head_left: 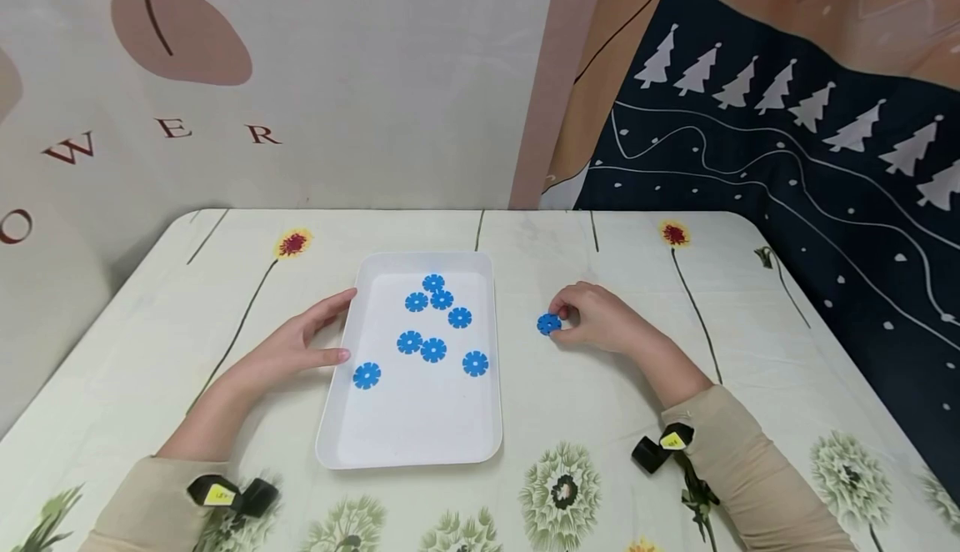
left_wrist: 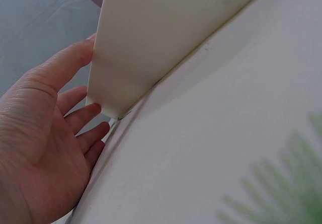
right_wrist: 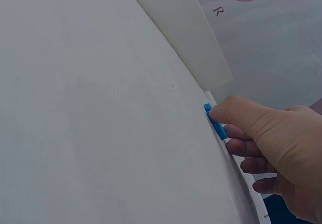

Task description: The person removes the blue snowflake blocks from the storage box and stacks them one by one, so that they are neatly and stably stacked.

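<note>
A white rectangular tray (head_left: 412, 427) lies on the table with several blue notched plastic discs (head_left: 460, 318) scattered inside it. My left hand (head_left: 288, 352) rests at the tray's left side, thumb and fingertips touching its rim, the fingers spread and nearly straight. In the left wrist view the tray's outer wall (left_wrist: 136, 48) rises beside those fingers. To the right of the tray, my right hand (head_left: 600, 318) pinches one blue notched disc (head_left: 549, 324) between thumb and fingers, low over the tablecloth. The right wrist view shows this disc (right_wrist: 216, 122) edge-on under the thumb.
A flower-printed cloth (head_left: 570, 419) covers the table. Behind it hangs a pale curtain with letters (head_left: 262, 134), and at the right a dark cloth with white trees (head_left: 738, 83). Black wrist devices (head_left: 234, 495) sit at both sleeves.
</note>
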